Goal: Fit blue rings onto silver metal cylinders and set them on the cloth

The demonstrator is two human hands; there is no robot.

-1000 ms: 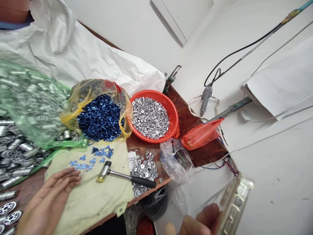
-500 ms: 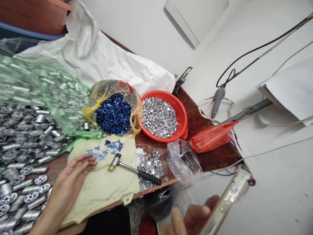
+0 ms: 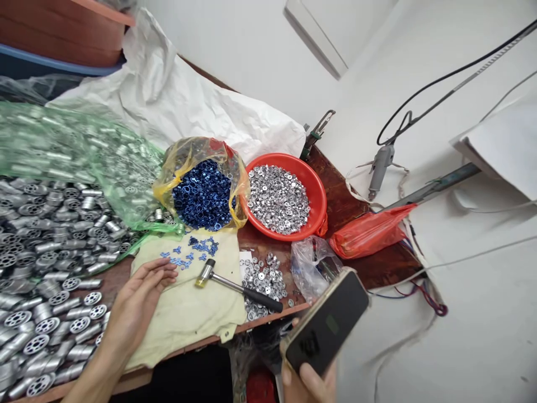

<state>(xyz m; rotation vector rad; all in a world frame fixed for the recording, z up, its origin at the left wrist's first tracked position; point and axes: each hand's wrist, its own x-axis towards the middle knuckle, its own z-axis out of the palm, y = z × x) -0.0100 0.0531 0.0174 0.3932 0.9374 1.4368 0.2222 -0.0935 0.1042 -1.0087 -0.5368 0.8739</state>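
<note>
The left hand [image 3: 142,291] and forearm [image 3: 98,366] are bare, the right hand [image 3: 308,385] (only fingers show) likewise.

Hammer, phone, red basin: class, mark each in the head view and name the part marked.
hammer [image 3: 235,286]: head view, on its metal shaft.
phone [image 3: 326,326]: head view, middle of its dark face.
red basin [image 3: 319,193]: head view, bare right inner wall.

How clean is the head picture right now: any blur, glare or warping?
Head view: light is even and soft, shadows weak; the hammer and red bowl are sharp; the phone in the right hand is slightly soft; the green bag shines and smears toward the left edge; the wide lens tilts and bends the wall.
</note>
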